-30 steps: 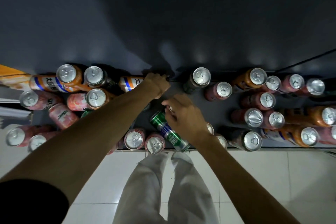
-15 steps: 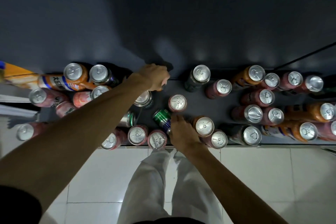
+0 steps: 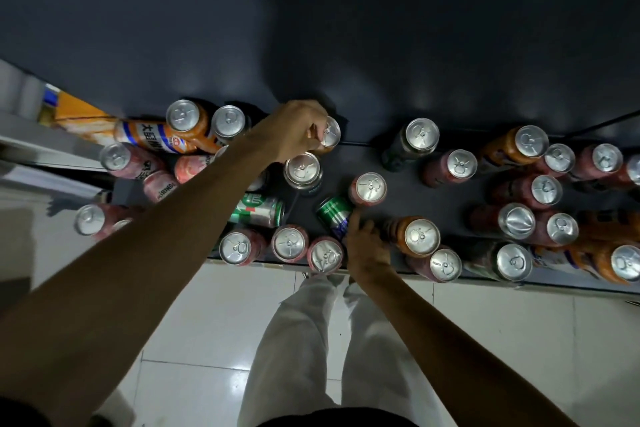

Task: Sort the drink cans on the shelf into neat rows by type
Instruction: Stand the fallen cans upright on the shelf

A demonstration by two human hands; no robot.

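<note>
While the left hand (image 3: 294, 130) grips an upright can (image 3: 329, 133), pink cans (image 3: 289, 243) crowd the shelf (image 3: 363, 156) edge. Two green cans (image 3: 334, 215) lie tipped; the right hand (image 3: 365, 243) holds one.

Left hand (image 3: 294, 130) is wrapped around a can (image 3: 329, 133) at the back of the dark shelf (image 3: 363, 156). Right hand (image 3: 367, 246) grips a tipped green can (image 3: 332, 213) near the shelf's front edge, pink cans (image 3: 289, 243) just beside it.

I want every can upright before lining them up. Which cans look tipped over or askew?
Several lie on their sides: a green can under the left forearm, another green can at the right hand, an orange can and two pink cans at far left. The rest appear upright.
</note>
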